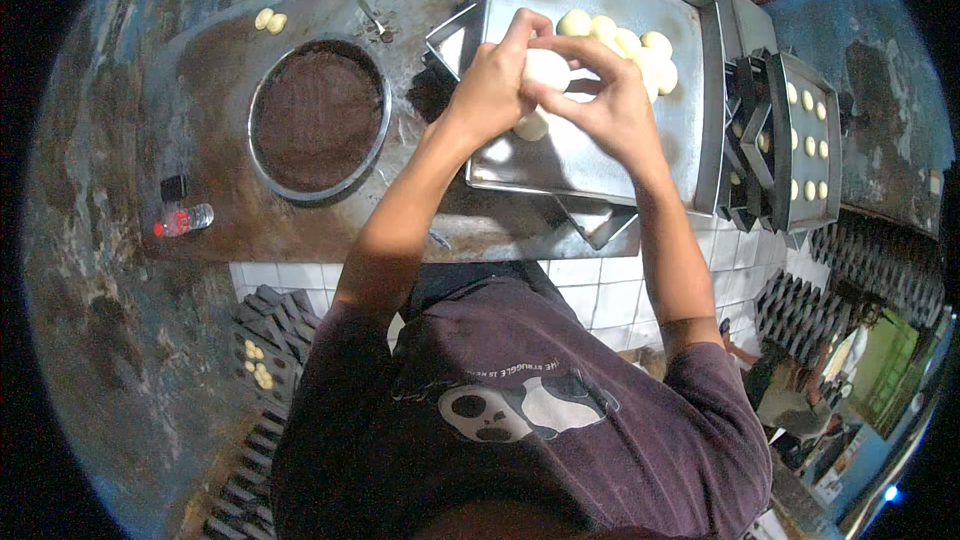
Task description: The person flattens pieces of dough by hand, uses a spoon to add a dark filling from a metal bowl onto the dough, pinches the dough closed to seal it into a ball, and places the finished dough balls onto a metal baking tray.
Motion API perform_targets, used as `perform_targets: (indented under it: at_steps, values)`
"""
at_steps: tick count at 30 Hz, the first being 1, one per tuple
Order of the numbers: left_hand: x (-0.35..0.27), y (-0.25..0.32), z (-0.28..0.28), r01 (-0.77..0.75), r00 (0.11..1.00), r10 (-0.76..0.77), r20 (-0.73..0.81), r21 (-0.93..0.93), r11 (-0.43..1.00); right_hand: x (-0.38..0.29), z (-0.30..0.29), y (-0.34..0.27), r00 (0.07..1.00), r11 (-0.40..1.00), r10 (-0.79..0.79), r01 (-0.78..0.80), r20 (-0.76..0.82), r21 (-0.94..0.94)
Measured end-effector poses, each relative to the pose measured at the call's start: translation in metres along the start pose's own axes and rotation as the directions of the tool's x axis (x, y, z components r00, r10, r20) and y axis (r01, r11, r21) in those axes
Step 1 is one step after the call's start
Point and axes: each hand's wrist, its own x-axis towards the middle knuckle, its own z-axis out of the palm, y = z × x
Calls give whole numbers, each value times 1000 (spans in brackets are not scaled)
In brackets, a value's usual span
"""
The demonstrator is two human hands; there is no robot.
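Note:
Between my two hands, above a metal baking tray (592, 165), is a pale dough ball (547, 70). My left hand (491, 82) cups it from one side, and the fingers and thumb of my right hand (615, 90) touch its other side. Another dough ball (532, 126) lies on the tray just below my left hand. Several more dough balls (657, 45) sit clustered beyond my right hand, partly hidden by it. A round metal pan of dark brown filling (319, 116) stands on the worktable to the left.
A small utensil (373, 19) and a few dough pieces (270, 20) lie near the table's far edge. A plastic bottle (184, 220) rests at the left. Stacked trays, the top one with dough balls (809, 146), stand at the right. A person (795, 405) is in the background, lower right.

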Motion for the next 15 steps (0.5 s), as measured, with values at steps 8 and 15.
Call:
perform_targets:
  at_steps: [8,15]
  values:
    - [-29,-19,-10,226,964,-190,-184,204,952,61,8,151,986,859,-48,122,158,-497]
    - [-93,-37,24,227,963,-188,-191,207,952,57,54,159,913,584,-254,407,319,-702]
